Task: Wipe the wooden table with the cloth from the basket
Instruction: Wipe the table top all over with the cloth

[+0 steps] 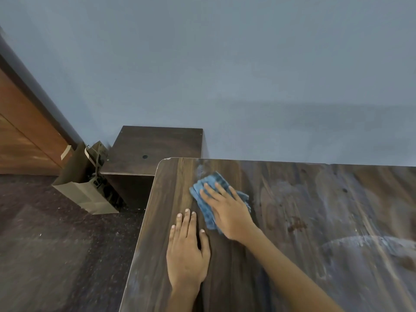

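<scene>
A dark wooden table (304, 221) fills the lower right, its top streaked with pale dust and smears. A folded blue cloth (208, 204) lies near the table's far left corner. My right hand (227, 210) presses flat on the cloth with straight fingers spread. My left hand (188, 251) rests flat on the bare wood just left of the cloth, fingers straight. No basket is in view.
A low dark wooden cabinet (155, 149) stands beyond the table's left corner against the blue wall. A brown paper bag (85, 190) sits on the dark floor beside it. A wooden door (24, 136) is at the far left.
</scene>
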`<state>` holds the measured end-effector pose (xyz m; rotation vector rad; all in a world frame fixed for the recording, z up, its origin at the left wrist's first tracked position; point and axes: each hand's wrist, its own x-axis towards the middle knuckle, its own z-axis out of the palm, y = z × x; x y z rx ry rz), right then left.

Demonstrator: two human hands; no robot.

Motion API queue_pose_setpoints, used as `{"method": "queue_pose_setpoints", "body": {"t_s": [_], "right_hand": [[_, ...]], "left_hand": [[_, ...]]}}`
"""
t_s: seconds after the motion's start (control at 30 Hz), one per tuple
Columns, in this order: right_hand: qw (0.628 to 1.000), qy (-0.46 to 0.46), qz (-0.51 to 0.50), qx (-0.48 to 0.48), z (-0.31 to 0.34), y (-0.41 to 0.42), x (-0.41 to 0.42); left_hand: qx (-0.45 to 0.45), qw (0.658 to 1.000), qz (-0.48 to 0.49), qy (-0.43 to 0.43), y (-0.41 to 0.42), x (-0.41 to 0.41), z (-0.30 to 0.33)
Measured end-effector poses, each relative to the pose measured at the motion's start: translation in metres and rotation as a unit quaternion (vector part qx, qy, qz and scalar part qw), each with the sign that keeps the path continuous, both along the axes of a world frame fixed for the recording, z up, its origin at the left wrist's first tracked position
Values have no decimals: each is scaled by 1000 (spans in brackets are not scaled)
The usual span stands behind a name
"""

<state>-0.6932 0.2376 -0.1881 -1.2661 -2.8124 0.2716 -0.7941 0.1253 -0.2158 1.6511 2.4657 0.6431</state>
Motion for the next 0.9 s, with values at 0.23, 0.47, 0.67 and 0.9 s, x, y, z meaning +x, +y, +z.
{"method": "queue_pose_setpoints", "body": {"t_s": [0.23,0.47,0.67,0.9], "right_hand": [[983,-38,-177,-14,4,41,21],[1000,1,-7,-23,3,-3,3],[992,-7,-122,15,2,1,39],[994,-12,-108,-20,3,56,-45]], "left_hand": [[-32,999,-9,36,1,1,1],[-33,999,-14,41,0,-1,1],[-51,997,-1,56,3,0,1],[-62,996,-6,59,2,-1,2]]}}
